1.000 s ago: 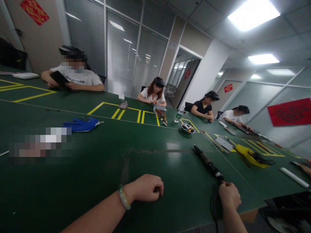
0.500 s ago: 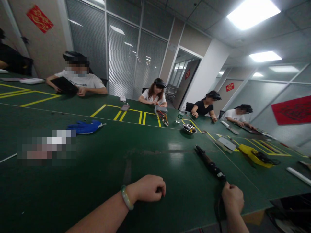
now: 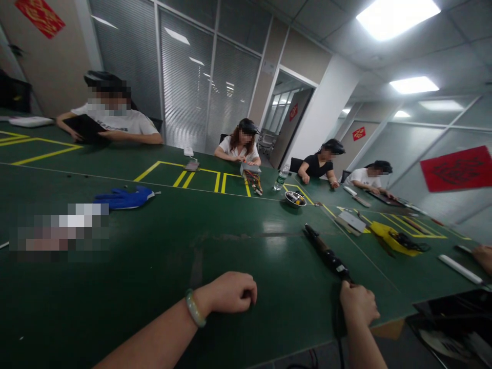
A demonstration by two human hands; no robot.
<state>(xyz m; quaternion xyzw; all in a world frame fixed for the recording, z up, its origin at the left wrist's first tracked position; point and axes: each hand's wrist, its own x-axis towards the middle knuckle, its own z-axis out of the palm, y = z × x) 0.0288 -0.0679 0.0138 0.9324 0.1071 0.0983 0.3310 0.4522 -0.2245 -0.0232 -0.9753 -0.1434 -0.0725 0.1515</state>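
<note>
My left hand (image 3: 232,292) rests on the green table (image 3: 161,266) with its fingers loosely curled, and nothing shows in it. A pale green bangle (image 3: 195,308) circles that wrist. To the right, my right hand (image 3: 359,302) is closed around the rear, cord end of a black electric screwdriver (image 3: 326,252). The tool lies slanted on the table, its tip pointing away and to the left. Its dark cord (image 3: 339,328) drops past the hand toward the table's near edge. My fingers hide the point where cord and tool meet.
A blue glove (image 3: 125,198) lies at the left. Farther back are a metal bowl (image 3: 295,204) of small parts, a water bottle (image 3: 281,179) and a grey box with wires (image 3: 250,170). A yellow bag (image 3: 392,240) lies right. Several people sit around the table.
The view has shifted slightly, so most things sit a little farther left. Another person's hand has come into sight at the right edge. My hands keep nearly the same pose.
</note>
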